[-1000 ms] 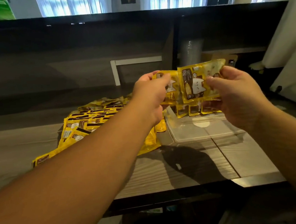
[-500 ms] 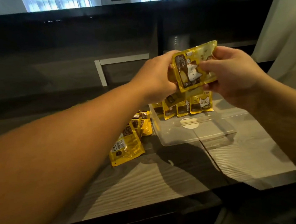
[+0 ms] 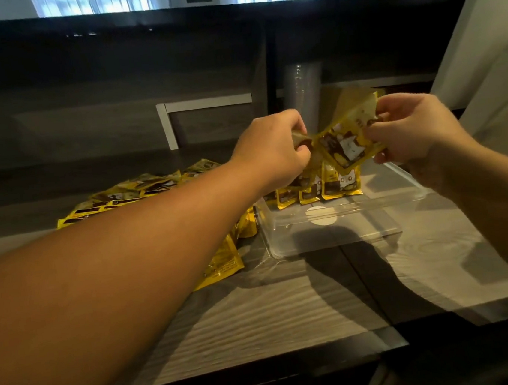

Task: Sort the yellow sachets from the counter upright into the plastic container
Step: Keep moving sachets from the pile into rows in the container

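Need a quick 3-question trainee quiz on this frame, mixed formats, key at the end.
1. True or false: the plastic container already has sachets standing upright in it.
2. Where is the loose pile of sachets?
A. on the counter, left of the container
B. inside the container
C. on the back shelf
3. Fill in: the left hand and right hand both grip yellow ____ above the container.

Key:
1. True: a row of sachets stands along its far end.
2. A
3. sachets: the held sachets hang between the two hands.
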The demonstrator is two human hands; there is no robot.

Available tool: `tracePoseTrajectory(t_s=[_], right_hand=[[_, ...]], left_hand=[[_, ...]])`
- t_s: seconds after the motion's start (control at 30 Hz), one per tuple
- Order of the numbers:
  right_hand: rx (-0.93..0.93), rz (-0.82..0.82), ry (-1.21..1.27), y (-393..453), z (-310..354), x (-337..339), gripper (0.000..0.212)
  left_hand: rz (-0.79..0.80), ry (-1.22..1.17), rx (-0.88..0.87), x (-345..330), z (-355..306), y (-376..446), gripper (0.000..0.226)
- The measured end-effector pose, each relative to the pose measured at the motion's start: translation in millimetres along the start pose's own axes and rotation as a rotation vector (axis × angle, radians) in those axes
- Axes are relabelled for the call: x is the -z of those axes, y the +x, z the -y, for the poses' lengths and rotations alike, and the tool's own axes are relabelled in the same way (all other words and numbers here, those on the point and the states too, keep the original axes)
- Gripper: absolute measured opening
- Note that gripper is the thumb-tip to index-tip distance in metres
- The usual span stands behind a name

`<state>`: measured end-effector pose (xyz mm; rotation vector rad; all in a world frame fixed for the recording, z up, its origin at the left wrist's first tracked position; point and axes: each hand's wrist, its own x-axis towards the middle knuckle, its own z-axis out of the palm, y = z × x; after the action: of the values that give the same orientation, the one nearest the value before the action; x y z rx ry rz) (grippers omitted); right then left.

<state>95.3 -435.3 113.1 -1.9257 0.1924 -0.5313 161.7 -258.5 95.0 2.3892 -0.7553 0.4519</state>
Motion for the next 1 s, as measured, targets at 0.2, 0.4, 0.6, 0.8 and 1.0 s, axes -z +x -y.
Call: tracePoseTrajectory(t_s=[0.2, 0.4, 0.6, 0.8, 1.0], right_hand=[[0.004, 0.045, -0.086, 3.2, 2.0, -2.6, 0.003], [0.075, 0.167, -0.321, 10.7, 0.3, -2.6, 0.012], [0.230, 0.263, -0.579, 21.1, -4.0, -10.3, 0.010], [0.405, 0.292, -0.882, 36.8, -6.8, -31.8, 0.013], [0.491, 0.219, -0.986, 44.7, -18.2, -53.4, 0.006]], left_hand=[[-0.018, 0.467, 0.026, -3.7, 15.2, 7.7, 0.028], [0.050, 0.505, 0.060, -5.5, 17.3, 12.3, 0.037], [0.223, 0.458, 0.075, -8.1, 21.8, 13.4, 0.058], [0.242, 0.425, 0.081, -8.0, 32.4, 14.2, 0.037], [0.287, 0.424, 0.100, -8.7, 28.3, 16.4, 0.043]])
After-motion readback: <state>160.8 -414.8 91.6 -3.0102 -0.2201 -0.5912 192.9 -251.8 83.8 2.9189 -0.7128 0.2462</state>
